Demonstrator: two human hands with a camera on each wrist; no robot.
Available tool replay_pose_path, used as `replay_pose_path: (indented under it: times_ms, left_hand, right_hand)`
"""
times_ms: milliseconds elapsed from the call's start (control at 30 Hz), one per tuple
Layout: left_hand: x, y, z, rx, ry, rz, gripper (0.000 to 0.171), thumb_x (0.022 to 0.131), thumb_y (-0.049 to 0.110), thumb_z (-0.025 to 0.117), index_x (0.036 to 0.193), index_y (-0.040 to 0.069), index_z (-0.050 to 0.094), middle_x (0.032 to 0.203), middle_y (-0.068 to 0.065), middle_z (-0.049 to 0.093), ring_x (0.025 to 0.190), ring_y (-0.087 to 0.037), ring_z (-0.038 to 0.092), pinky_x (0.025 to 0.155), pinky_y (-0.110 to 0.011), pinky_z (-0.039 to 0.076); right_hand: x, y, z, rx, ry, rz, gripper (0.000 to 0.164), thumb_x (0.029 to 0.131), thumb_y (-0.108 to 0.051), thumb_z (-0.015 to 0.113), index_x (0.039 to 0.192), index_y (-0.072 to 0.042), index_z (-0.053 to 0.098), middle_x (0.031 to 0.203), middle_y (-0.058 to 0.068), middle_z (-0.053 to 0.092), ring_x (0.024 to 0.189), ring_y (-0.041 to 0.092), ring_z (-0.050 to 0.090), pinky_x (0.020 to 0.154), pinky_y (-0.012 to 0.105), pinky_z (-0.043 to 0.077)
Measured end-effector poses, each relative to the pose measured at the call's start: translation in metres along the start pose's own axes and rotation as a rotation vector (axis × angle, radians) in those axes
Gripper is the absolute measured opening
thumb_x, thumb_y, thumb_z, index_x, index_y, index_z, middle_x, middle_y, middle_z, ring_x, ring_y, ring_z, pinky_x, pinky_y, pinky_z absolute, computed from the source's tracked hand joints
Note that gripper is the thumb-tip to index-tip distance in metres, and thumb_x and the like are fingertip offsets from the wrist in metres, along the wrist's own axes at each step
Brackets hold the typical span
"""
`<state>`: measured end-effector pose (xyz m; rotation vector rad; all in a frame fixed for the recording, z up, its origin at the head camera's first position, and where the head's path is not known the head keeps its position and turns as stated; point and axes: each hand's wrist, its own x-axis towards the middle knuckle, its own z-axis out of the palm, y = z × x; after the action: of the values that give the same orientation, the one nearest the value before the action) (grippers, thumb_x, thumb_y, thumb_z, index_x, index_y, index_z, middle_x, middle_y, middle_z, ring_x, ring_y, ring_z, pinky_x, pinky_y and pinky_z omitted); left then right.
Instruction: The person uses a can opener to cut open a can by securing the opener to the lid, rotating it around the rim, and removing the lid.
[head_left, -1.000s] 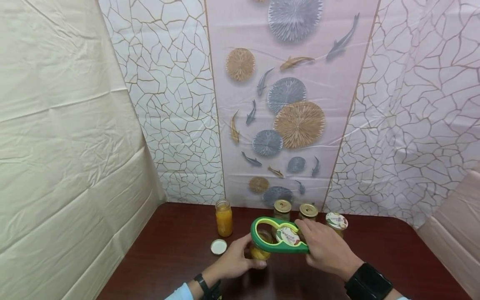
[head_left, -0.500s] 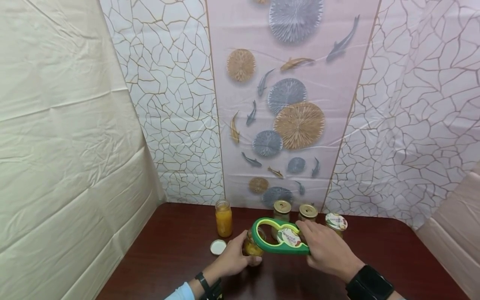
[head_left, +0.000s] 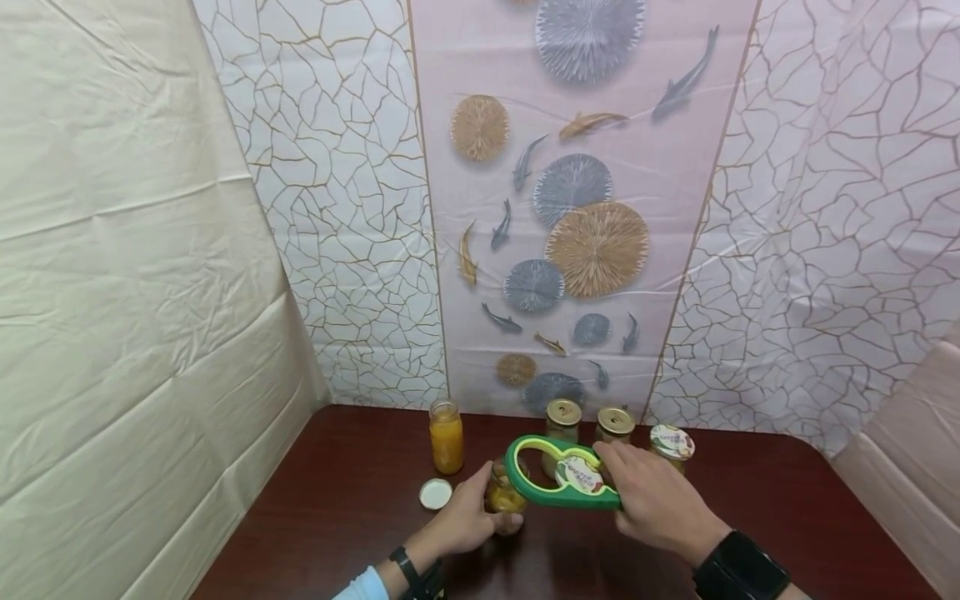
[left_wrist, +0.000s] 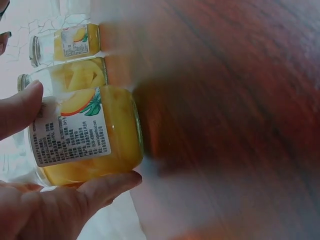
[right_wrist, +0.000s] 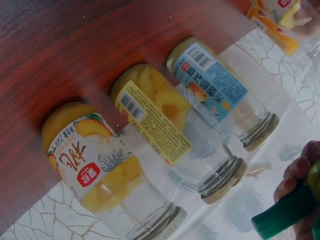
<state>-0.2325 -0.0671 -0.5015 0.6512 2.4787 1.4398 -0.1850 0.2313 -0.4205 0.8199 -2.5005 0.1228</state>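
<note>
My left hand (head_left: 471, 510) grips a glass jar of yellow fruit (left_wrist: 122, 132), with the thumb on one side and the fingers on the other. In the left wrist view the jar's printed label faces the camera, and its base is close to the tabletop. My right hand (head_left: 651, 493) holds a green jar opener (head_left: 555, 498) by its handle end. A white patterned lid (head_left: 578, 472) shows within one of the opener's inner curves. The opener's large ring overlaps the held jar's right side in the head view. Only the right fingertips and part of the opener show in the right wrist view.
Behind my right hand stand a peach-label jar (right_wrist: 95, 160), a yellow-label jar (right_wrist: 155, 115) and a blue-label jar (right_wrist: 215, 85), all lidded. An open jar of orange fruit (head_left: 447, 440) stands at the back left of the dark red table (head_left: 322, 500). A loose lid (head_left: 436, 494) lies before it.
My left hand has shifted the held jar slightly left, partly out from behind the opener's ring. My right hand and the opener have barely moved.
</note>
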Motion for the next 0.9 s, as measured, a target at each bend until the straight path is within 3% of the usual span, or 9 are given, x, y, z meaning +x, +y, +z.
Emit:
replay_pose_path:
  times_ms: [133, 233, 333, 567, 900]
  left_hand:
    - [-0.003, 0.000, 0.000, 0.018, 0.000, -0.040, 0.098, 0.090, 0.036, 0.080, 0.159, -0.002, 0.022, 0.133, -0.017, 0.062, 0.115, -0.028, 0.063, 0.096, -0.052, 0.053]
    - [-0.004, -0.002, 0.001, 0.044, -0.002, -0.053, 0.102, 0.090, 0.039, 0.079, 0.159, -0.005, 0.018, 0.137, -0.022, 0.059, 0.120, -0.031, 0.061, 0.100, -0.055, 0.051]
    - [-0.004, -0.004, 0.002, 0.035, -0.004, -0.040, 0.097, 0.090, 0.039, 0.079, 0.160, 0.001, 0.023, 0.132, -0.016, 0.063, 0.117, -0.027, 0.063, 0.099, -0.052, 0.052]
    - [0.000, -0.009, 0.003, 0.018, -0.017, 0.036, 0.073, 0.089, 0.032, 0.081, 0.149, 0.026, 0.039, 0.116, 0.006, 0.069, 0.105, -0.010, 0.066, 0.090, -0.040, 0.055]
    - [0.002, -0.010, 0.004, 0.010, -0.006, 0.047, 0.068, 0.089, 0.031, 0.081, 0.145, 0.028, 0.042, 0.113, 0.006, 0.069, 0.101, -0.010, 0.066, 0.087, -0.037, 0.056]
  right_hand:
    - [-0.001, 0.001, 0.002, 0.001, 0.010, -0.008, 0.066, 0.061, -0.002, 0.073, 0.126, -0.002, 0.060, 0.103, 0.005, 0.065, 0.088, 0.017, 0.064, 0.072, 0.041, 0.058]
    - [-0.001, 0.001, 0.004, 0.001, 0.017, -0.014, 0.066, 0.061, -0.001, 0.072, 0.125, -0.002, 0.060, 0.101, 0.004, 0.065, 0.086, 0.017, 0.063, 0.070, 0.040, 0.057]
    - [-0.002, 0.001, 0.005, 0.001, 0.013, -0.017, 0.065, 0.061, -0.001, 0.072, 0.125, -0.002, 0.060, 0.101, 0.004, 0.065, 0.087, 0.016, 0.063, 0.070, 0.040, 0.057]
    - [-0.003, 0.001, 0.007, 0.019, -0.018, -0.037, 0.065, 0.061, -0.002, 0.074, 0.124, -0.003, 0.060, 0.101, 0.003, 0.063, 0.085, 0.015, 0.061, 0.069, 0.039, 0.056]
    - [-0.009, 0.003, 0.011, 0.028, -0.042, -0.037, 0.064, 0.065, -0.002, 0.073, 0.128, -0.001, 0.060, 0.107, 0.008, 0.067, 0.090, 0.019, 0.065, 0.072, 0.041, 0.059]
